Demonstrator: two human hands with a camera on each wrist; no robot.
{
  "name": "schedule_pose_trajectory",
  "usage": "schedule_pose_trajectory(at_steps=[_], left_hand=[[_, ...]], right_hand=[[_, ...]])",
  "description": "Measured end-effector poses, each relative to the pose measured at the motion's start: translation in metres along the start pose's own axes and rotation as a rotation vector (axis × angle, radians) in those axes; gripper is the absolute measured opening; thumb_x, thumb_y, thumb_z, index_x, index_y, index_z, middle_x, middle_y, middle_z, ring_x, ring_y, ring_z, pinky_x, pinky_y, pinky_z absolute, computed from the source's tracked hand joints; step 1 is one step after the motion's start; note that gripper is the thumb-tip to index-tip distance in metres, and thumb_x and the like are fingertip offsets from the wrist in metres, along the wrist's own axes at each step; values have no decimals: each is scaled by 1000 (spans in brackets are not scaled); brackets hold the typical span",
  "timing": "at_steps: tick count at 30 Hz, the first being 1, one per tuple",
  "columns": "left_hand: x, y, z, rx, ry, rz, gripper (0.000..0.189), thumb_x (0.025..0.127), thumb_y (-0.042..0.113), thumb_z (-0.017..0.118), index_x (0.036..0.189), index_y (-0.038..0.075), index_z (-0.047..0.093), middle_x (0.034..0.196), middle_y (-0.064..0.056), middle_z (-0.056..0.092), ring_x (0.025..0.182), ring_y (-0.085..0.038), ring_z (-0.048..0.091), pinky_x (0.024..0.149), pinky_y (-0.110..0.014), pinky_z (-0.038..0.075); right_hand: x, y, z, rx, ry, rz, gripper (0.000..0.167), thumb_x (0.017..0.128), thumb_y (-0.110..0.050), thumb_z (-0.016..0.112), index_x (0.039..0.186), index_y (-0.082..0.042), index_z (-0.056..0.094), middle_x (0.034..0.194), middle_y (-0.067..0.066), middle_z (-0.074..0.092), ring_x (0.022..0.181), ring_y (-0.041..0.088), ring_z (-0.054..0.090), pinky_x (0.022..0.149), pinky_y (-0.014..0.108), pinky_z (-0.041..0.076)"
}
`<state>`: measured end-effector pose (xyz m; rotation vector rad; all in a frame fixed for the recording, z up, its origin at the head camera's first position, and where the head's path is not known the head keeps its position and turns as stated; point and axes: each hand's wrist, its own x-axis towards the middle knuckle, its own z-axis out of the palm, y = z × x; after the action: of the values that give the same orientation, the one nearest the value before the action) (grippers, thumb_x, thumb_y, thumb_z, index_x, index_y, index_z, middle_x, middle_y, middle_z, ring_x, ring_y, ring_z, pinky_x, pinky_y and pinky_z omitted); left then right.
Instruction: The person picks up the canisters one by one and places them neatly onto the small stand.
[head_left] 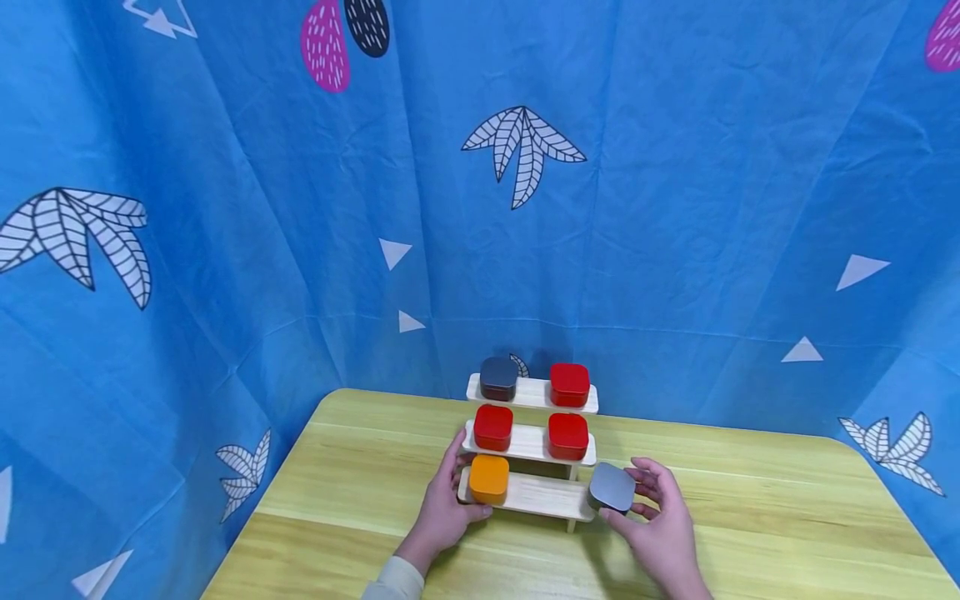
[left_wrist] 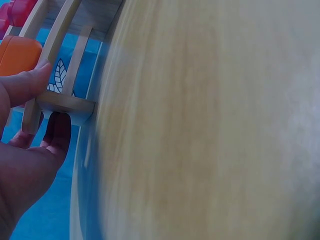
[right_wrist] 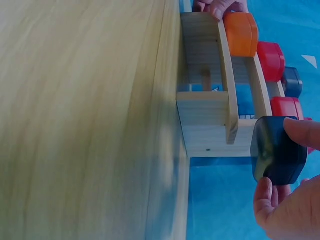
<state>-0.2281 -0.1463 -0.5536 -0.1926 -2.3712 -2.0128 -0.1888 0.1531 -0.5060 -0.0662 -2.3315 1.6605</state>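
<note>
A three-tier wooden stand (head_left: 536, 495) rises in steps toward the back of the table. My left hand (head_left: 442, 515) grips the left end of its lowest tier, thumb on the front edge (left_wrist: 37, 80) and fingers behind and under it. Close by that thumb sits an orange box (head_left: 489, 479) with rounded corners. At the right end of the same tier, my right hand (head_left: 663, 529) holds a dark grey box (head_left: 612, 486) between thumb and fingers. In the right wrist view this box (right_wrist: 275, 150) appears tilted, just off the tier's end.
Two red boxes (head_left: 492, 427) (head_left: 567, 436) sit on the middle tier. The top tier carries a dark blue box (head_left: 498, 379) at left and a red box (head_left: 569, 384) at right. A blue patterned curtain (head_left: 525, 267) hangs behind the wooden table (head_left: 787, 517).
</note>
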Motion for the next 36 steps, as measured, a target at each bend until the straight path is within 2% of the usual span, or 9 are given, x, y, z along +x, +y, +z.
schedule_pose_trajectory(at_steps=[11, 19, 27, 36], left_hand=[[-1, -1, -2, 29, -11, 15, 124, 69, -14, 83, 155, 49, 20, 139, -5, 50, 126, -33, 48, 106, -53, 39], [-2, 1, -1, 11, -16, 14, 125, 69, -16, 82, 156, 48, 19, 139, -5, 50, 126, -33, 49, 106, -53, 40], [-2, 0, 0, 0, -19, 11, 125, 69, -17, 82, 157, 46, 19, 140, -6, 50, 126, -33, 50, 104, -50, 42], [-2, 0, -1, 9, -15, 5, 124, 69, -16, 82, 156, 48, 20, 139, -5, 50, 127, -33, 49, 106, -52, 40]], right_hand=[[0, 4, 8, 39, -36, -15, 83, 65, 9, 88, 137, -3, 47, 127, 17, 59, 106, 25, 55, 79, 27, 53], [-3, 3, 14, 58, -63, -11, 82, 66, 10, 88, 136, -3, 47, 128, 18, 59, 108, 28, 55, 79, 27, 54], [-3, 3, 20, 62, -91, 32, 81, 67, 9, 87, 136, -5, 47, 131, 18, 58, 109, 30, 55, 81, 30, 53], [-3, 3, 25, 81, -103, 18, 80, 67, 11, 87, 135, -5, 48, 131, 19, 59, 111, 32, 56, 80, 28, 53]])
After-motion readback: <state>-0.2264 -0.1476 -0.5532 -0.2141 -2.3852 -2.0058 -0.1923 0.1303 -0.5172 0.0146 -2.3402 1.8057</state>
